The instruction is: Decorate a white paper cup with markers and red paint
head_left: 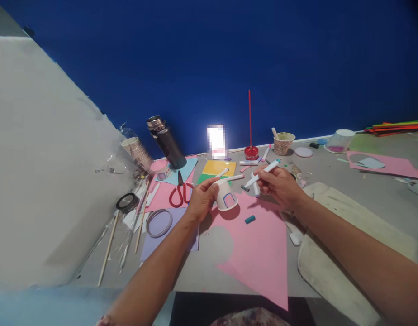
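My left hand (pixel 202 199) grips a white paper cup (pixel 226 195), turned upside down and tilted over the table. A pink arched shape outlined in blue shows on the cup's side. In my right hand (pixel 277 183) is a white marker (pixel 263 173) with a teal end, its tip pointing left toward the cup but apart from it. Below the two hands, a teal marker cap (pixel 250 219) lies on a pink sheet of paper (pixel 263 253) that has a rounded cut-out. More markers (pixel 255 185) lie just behind the hands.
Red-handled scissors (pixel 177 195), a tape ring (pixel 159 223) and a dark flask (pixel 168 145) stand or lie to the left. Stacked paper cups (pixel 137 154) lean there too. At the back is a red stick in a base (pixel 251 153); a pale cloth (pixel 348 240) covers the right.
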Tool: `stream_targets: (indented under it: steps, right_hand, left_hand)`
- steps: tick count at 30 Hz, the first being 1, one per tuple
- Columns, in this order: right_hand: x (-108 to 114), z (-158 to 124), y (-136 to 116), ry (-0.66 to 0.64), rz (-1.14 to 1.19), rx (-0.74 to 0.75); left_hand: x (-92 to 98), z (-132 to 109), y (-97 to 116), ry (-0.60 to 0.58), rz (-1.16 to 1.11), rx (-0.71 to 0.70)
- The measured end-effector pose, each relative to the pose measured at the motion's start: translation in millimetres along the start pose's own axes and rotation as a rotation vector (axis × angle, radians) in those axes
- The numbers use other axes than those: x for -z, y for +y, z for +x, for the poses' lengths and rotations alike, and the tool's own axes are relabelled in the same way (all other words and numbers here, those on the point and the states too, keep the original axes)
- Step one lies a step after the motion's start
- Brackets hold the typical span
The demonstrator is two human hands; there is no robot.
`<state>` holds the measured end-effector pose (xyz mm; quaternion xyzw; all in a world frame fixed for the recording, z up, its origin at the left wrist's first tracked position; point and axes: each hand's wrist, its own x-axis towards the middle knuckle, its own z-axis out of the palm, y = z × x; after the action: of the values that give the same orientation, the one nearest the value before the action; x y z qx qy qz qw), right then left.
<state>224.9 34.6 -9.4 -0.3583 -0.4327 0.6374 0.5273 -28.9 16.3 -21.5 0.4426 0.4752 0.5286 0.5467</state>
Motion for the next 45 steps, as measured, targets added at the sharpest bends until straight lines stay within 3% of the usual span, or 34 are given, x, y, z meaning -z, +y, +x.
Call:
stream_targets:
  steps: [3,6,9,17,25,28,32,37,41,45]
  right_hand:
    - [-4.4,-3.1,2.3,0.001,-0.009,0.009]
    - [-5.8,-4.1,3.6,-0.005,-0.031,0.020]
    - [-4.0,-3.4,3.9,-0.012,-0.049,0.044]
    - [-1.1,-0.9,4.9,-0.013,-0.054,0.074]
    - [-7.8,-7.3,-7.3,0.019,-0.067,0.134]
    - [-14.0,-10.7,-30.5,0.094,-0.019,0.176]
    - [-28.8,-18.1,-52.0,0.083,-0.001,0.239]
    - [-46.4,-39.6,-23.1,0.082,-0.323,0.438]
    - [-42.8,-53.2,4.0,0.077,-0.531,0.555]
    - [-37.8,-55.2,6.5,0.050,-0.640,0.623]
  left_hand:
    - [2.4,-4.8,3.8,0.008,0.068,-0.109]
    - [2.1,-11.2,3.0,-0.069,0.191,-0.205]
    - [3.2,-14.8,-2.9,-0.160,0.231,-0.202]
    - [12.3,-6.0,-15.0,-0.265,0.159,-0.152]
    - [6.6,-7.9,-4.9,-0.174,-0.294,0.030]
    - [4.1,-11.4,11.0,-0.233,-0.489,0.155]
    - [0.2,-11.6,26.4,-0.314,-0.572,0.242]
    - [-6.1,-7.4,15.6,-0.235,-0.636,0.265]
    - [-11.8,-8.7,3.1,-0.189,-0.650,0.319]
    - [-18.2,-14.6,2.5,-0.186,-0.675,0.318]
